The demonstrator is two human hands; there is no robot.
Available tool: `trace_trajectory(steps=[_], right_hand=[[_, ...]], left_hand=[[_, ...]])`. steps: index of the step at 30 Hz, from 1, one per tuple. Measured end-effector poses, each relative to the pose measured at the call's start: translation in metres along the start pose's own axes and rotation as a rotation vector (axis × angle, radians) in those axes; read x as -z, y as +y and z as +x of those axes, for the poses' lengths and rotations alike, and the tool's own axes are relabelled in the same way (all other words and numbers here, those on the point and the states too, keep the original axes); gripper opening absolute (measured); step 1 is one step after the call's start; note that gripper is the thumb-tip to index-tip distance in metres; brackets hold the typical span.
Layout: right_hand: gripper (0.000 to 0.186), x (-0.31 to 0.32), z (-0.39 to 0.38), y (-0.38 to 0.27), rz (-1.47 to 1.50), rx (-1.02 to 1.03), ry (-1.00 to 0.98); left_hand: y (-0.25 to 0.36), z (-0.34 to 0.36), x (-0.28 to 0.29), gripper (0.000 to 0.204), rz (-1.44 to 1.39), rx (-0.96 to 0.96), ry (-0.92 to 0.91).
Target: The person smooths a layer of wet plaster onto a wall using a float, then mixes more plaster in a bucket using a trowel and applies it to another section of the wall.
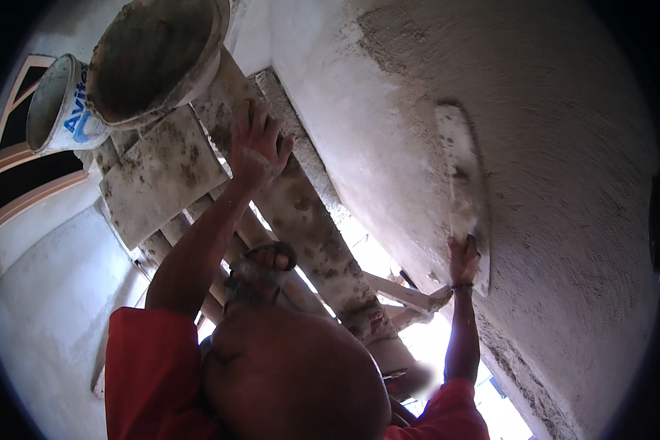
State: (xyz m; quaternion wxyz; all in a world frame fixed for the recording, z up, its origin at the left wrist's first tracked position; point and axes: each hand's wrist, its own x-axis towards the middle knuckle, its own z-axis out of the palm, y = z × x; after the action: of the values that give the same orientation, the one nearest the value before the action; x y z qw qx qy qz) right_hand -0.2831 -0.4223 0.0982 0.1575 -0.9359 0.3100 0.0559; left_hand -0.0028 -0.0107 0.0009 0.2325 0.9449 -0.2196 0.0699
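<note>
My right hand [463,258] grips the near end of a long plastering float [460,172], coated in pale plaster. The float lies lengthwise against the rough grey wall [565,169] on the right. My left hand [257,150] is spread on a stained wooden plank [308,213], its fingers stretched out and holding nothing. Just beyond that hand stands a large round basin [205,81], its rim crusted with dried mortar. My bent bare leg [293,367] fills the lower middle, with a sandalled foot [269,258] on the planks.
A white bucket with blue lettering [62,110] stands left of the basin. A square, spotted board [161,172] lies across the platform. Bright gaps show between planks and beside the wall. A timber brace [403,292] reaches toward the wall. At far left is a wooden window frame [37,198].
</note>
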Motion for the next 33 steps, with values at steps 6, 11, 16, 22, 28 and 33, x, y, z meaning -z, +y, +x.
trace_trajectory(steps=[6, 11, 16, 22, 28, 33], right_hand=[[0.055, -0.004, -0.022, 0.035, -0.120, -0.032, 0.032], [0.047, -0.015, 0.003, 0.007, -0.086, 0.076, 0.096], [0.047, 0.006, 0.002, 0.005, -0.051, 0.038, 0.164], [0.055, 0.021, 0.002, 0.001, 0.024, 0.000, 0.108], [0.051, -0.021, -0.011, 0.036, -0.187, -0.081, -0.151], [0.054, -0.076, 0.015, 0.036, -0.241, -0.062, -0.162]], left_hand=[[0.005, -0.001, -0.004, 0.035, 0.034, 0.005, -0.015], [0.001, 0.003, 0.001, 0.035, 0.036, 0.013, -0.031], [0.002, 0.002, -0.006, 0.034, 0.049, 0.004, 0.009], [-0.001, 0.001, -0.005, 0.033, 0.050, 0.007, 0.006], [0.000, 0.004, -0.002, 0.037, 0.019, 0.014, 0.001], [-0.001, 0.002, -0.005, 0.034, 0.028, -0.002, 0.028]])
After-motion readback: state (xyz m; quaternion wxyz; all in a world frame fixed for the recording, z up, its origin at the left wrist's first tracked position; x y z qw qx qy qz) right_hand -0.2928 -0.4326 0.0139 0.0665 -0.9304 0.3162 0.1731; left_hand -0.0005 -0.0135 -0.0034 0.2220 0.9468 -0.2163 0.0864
